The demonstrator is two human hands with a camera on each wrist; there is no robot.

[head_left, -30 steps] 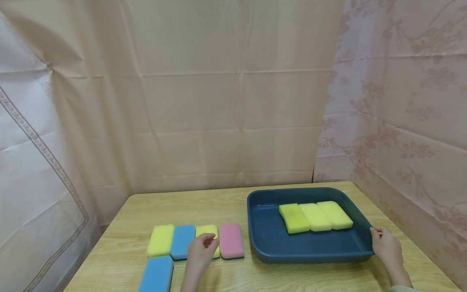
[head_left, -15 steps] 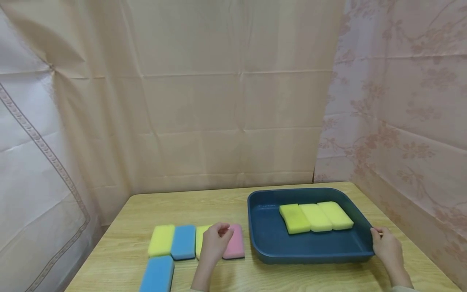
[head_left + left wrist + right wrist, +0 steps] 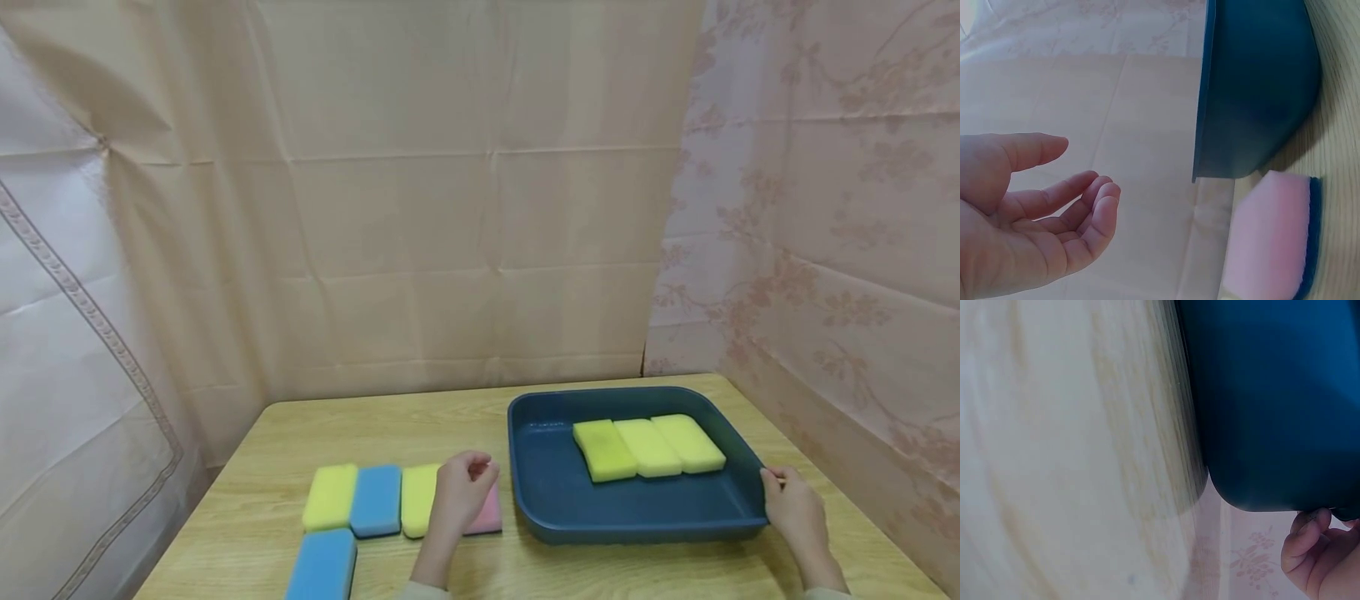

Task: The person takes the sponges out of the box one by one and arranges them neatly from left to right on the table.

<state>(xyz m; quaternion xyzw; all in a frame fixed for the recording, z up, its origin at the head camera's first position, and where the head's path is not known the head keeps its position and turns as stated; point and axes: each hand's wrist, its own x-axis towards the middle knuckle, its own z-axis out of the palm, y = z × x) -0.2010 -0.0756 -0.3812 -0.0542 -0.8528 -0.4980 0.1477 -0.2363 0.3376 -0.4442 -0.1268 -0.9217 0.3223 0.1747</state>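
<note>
My left hand [image 3: 462, 492] hovers above the pink sponge [image 3: 489, 512], hiding much of it in the head view. In the left wrist view its thumb and loosely bent fingers [image 3: 1100, 219] are apart, with nothing between them; the pink sponge [image 3: 1269, 237] shows its dark scouring side against the table. My right hand [image 3: 797, 512] pinches the right rim of a dark blue rectangular tub [image 3: 637, 531]. Inside the tub, three yellow sponges [image 3: 647, 447] lie side by side. In the right wrist view, curled fingers of the right hand [image 3: 1325, 553] meet the tub's edge [image 3: 1272, 456].
Left of the pink sponge, a yellow sponge [image 3: 418, 500], a blue sponge [image 3: 377, 500] and another yellow sponge [image 3: 330, 497] form a row. One more blue sponge [image 3: 322, 565] lies nearer the front. Curtains [image 3: 465, 208] hang behind the wooden table [image 3: 420, 421].
My left hand has moved right, from over the yellow sponge to over the pink one, uncovering the yellow. The right hand stays at the tub's rim.
</note>
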